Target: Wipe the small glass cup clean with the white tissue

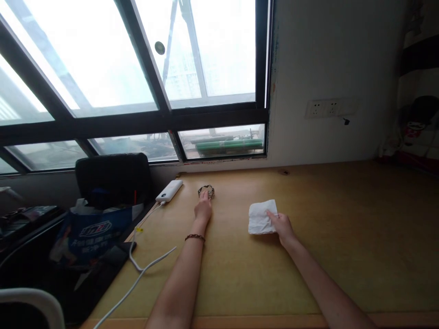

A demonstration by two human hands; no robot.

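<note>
On the wooden desk (226, 265), my left hand (203, 209) reaches forward with its fingertips at a dark, patterned loop like a bracelet (211, 188). The fingers seem pinched on its near side, though the thumb is mostly hidden. A thin dark bracelet (195, 236) circles my left wrist. To the right, my right hand (284, 227) grips a white folded tissue (259, 218) by its right edge, with the thumb on top. The tissue is held over the desk, slightly creased.
A white power bank (169, 191) lies by the desk's left edge, with a white cable (151, 264) running towards the front. Left of the desk are a black chair (113, 176) and a blue bag (92, 233). Windows (212, 55) and wall sockets (324, 108) stand behind.
</note>
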